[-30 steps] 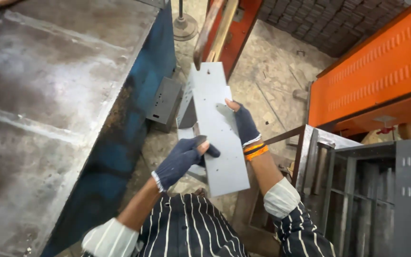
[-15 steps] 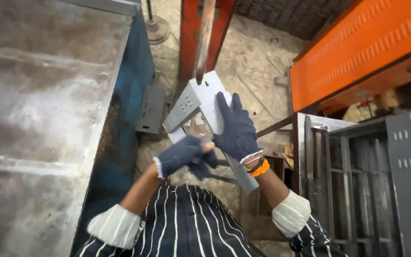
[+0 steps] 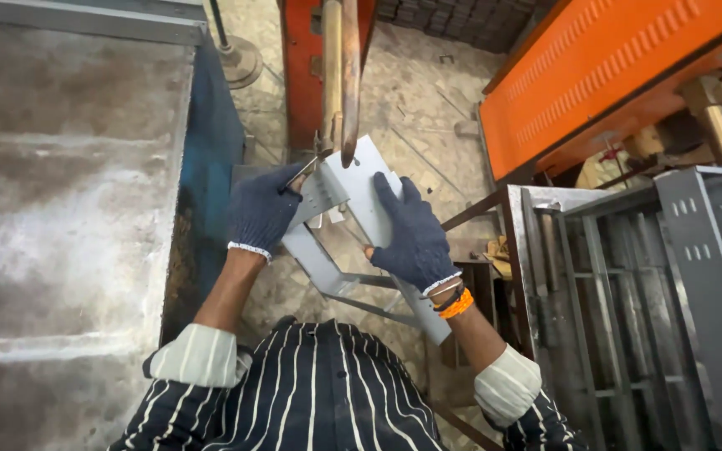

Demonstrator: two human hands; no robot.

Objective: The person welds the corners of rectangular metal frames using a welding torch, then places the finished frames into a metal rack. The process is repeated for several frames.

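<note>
Overhead, a bent grey sheet-metal bracket (image 3: 361,179) is gripped by the gloved left hand (image 3: 261,209) and pressed flat by the right hand (image 3: 407,238). It is flanked by a steel table (image 3: 60,192) and grey metal racks (image 3: 628,309). A rusty vertical rod (image 3: 349,75) crosses its top.

Steel table (image 3: 60,209), orange machine cover (image 3: 612,75)

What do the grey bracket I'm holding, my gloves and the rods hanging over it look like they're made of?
Grey bracket: looks like thin sheet metal with a matte grey finish, folded edges and punched slots. Gloves on the left hand and right hand: dark blue knitted fabric with white cuff trim. Rods: probably copper or brass, judging by the dull orange-brown sheen.
</note>
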